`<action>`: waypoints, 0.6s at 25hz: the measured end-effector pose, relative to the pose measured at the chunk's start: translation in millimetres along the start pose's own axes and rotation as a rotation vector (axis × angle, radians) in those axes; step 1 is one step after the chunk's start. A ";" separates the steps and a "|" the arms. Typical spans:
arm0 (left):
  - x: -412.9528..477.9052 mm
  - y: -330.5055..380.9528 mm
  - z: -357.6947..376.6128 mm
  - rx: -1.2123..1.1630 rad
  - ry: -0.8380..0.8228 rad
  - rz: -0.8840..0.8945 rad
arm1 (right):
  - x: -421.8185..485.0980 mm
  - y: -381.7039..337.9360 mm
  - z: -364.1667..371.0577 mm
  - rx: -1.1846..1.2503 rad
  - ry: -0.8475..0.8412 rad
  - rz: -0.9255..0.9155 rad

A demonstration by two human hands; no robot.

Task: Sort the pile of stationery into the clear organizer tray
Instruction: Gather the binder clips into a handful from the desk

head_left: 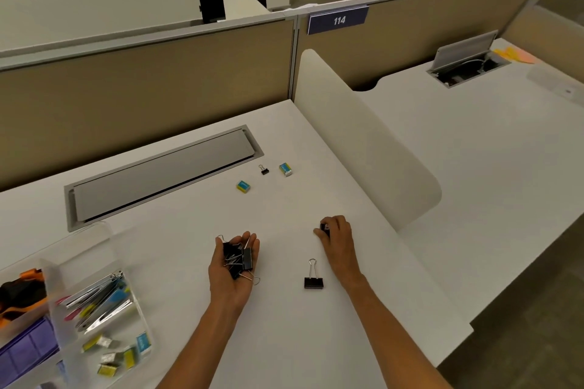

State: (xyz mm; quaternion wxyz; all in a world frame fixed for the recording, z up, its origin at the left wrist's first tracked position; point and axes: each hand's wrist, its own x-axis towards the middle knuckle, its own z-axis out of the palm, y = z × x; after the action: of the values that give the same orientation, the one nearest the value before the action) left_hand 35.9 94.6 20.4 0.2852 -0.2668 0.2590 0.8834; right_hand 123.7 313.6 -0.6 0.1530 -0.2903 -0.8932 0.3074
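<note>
We cup black metal binder clips point(238, 257) in our palm-up left hand point(228, 282), fingers curled round them, prob. so the right hand point(337, 238) can pinch a small black clip point(325, 227) off the white desk point(284, 341), w/ a large black clip point(313, 282) lying just beside the right wrist and the clear plastic organizer tray point(140, 306) waiting well apart at lower left.

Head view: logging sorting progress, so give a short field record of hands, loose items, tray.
left hand: palm up, holds a bunch of black metal binder clips
right hand: fingers curled on a black clip
loose near: one large black binder clip beside the right wrist
loose far: one small black binder clip, two yellow-and-blue small boxes
tray: clear plastic organizer tray, lower left
</note>
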 end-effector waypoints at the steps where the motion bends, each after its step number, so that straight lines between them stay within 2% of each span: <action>1: -0.4 -1.2 0.8 0.004 0.002 -0.002 | -3.0 -0.8 0.7 -0.057 0.023 -0.025; 3: -1.6 -4.3 2.9 0.013 0.000 -0.002 | -6.4 -5.1 0.8 -0.211 0.100 -0.078; 5: -4.2 -7.3 4.9 0.020 -0.006 -0.005 | -10.4 -12.2 -1.0 -0.299 0.088 -0.093; 6: -5.4 -8.4 5.7 0.021 -0.008 -0.009 | -10.5 -17.1 -3.1 -0.267 0.055 -0.072; 10: -10.8 -12.9 9.6 0.020 -0.010 -0.017 | -15.2 -7.1 -4.7 -0.154 0.096 0.007; 11: -11.8 -13.6 10.0 0.021 -0.010 -0.019 | -17.8 -3.7 -3.8 -0.090 0.115 0.042; 12: -12.9 -14.2 10.3 0.023 -0.011 -0.020 | -18.0 -0.9 -4.4 0.029 0.109 0.157; 13: -13.9 -14.8 10.6 0.025 -0.013 -0.021 | -19.4 1.5 -5.7 0.216 0.100 0.255; 15: -15.4 -15.9 10.8 0.026 -0.012 -0.023 | -18.9 7.6 -10.7 0.456 0.182 0.377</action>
State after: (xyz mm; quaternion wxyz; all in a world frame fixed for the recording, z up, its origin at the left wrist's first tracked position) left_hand 53.4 106.8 32.9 0.3003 -0.2605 0.2659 0.8782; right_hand 146.6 311.8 0.9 0.2338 -0.4354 -0.7142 0.4956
